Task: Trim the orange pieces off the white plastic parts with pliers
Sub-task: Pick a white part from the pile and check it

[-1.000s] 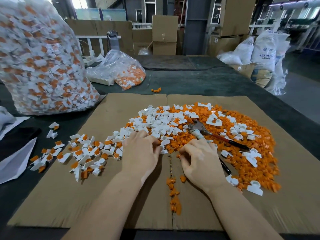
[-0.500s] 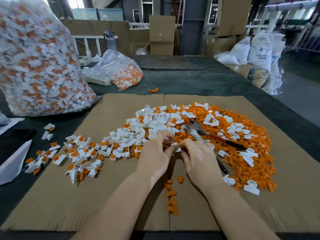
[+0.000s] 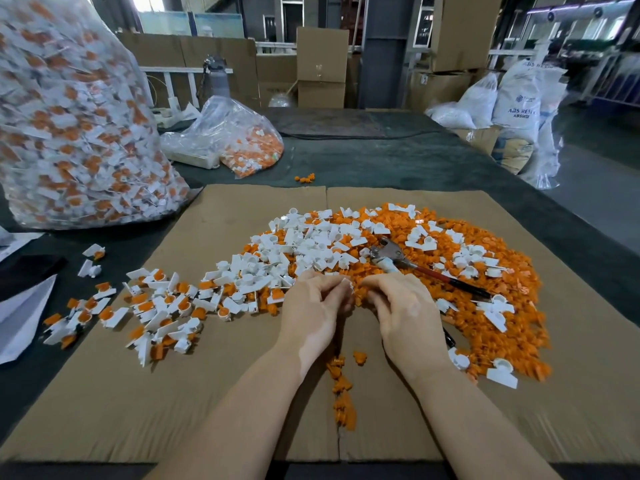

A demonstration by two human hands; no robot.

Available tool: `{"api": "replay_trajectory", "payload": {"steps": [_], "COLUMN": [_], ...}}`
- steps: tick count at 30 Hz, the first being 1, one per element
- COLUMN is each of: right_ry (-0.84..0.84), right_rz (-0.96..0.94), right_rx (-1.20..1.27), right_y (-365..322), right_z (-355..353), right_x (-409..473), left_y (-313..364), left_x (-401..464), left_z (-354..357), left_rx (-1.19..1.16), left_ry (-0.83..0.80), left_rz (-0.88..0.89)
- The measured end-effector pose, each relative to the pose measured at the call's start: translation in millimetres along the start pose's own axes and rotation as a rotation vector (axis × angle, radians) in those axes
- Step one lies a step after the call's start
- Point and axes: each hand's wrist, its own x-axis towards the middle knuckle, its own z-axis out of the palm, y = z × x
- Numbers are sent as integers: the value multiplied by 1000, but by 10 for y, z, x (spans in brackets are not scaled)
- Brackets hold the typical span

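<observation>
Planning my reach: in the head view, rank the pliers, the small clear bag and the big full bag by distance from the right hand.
1. pliers, just beyond the right hand.
2. small clear bag, far left.
3. big full bag, at the left edge.

My left hand (image 3: 311,313): fingers curled, pinching a small white part (image 3: 347,285) at the fingertips.
My right hand (image 3: 405,310): fingers curled in, right next to my left hand; I cannot tell what it holds.
Pliers (image 3: 412,266): lying on the pile at 1 o'clock from my hands, dark handle pointing to 4 o'clock.
Orange pieces (image 3: 498,306): big heap at 3 o'clock, a small row (image 3: 343,393) at 6 o'clock.
White parts (image 3: 304,244): heaped at 12 o'clock.
Untrimmed parts (image 3: 156,310): spread at 9 o'clock.
Cardboard (image 3: 207,393): under it all.
Big bag (image 3: 69,116): at 10 o'clock, full of parts.
</observation>
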Motion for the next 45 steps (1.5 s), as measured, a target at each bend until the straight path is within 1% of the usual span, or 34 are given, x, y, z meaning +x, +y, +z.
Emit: {"api": "replay_trajectory", "payload": {"steps": [3,5,8,14,20,24,26,28,31,35,40,45], "right_ry": [10,10,1,-37,-49,-53,-53,-73,-116,-31,-49,-45], "right_rz": [60,100,120,101,100,79,58,61,81,94,-23,-29], "right_rx": [57,94,99,15,17,34,28,43,135,182,139,153], "right_y": [-7,-10,-5,8,19,17,8,7,15,7,27,21], "right_z": [1,-4,-11,28,34,30,25,24,13,-6,-12,-12], "right_x": [7,7,-1,-7,-14,-19,-21,-14,-6,-8,0,9], "left_y": [21,20,13,4,-18,-13,-11,-18,-30,-44,-48,-53], "left_x": [-13,-21,-17,-33,-49,-65,-75,-73,-49,-32,-35,-35], "left_z": [-5,-9,-5,-12,5,9,18,21,2,-27,-18,-10], "left_rx": [-298,-386,-360,-339,-230,-100,-62,-106,-312,-483,-480,-465], "left_ry": [6,13,9,-12,-39,-41,-37,-25,-30,-31,-45,-54], "left_rz": [-106,-151,-142,-110,-32,60,75,44,-78,-170,-159,-160]}}
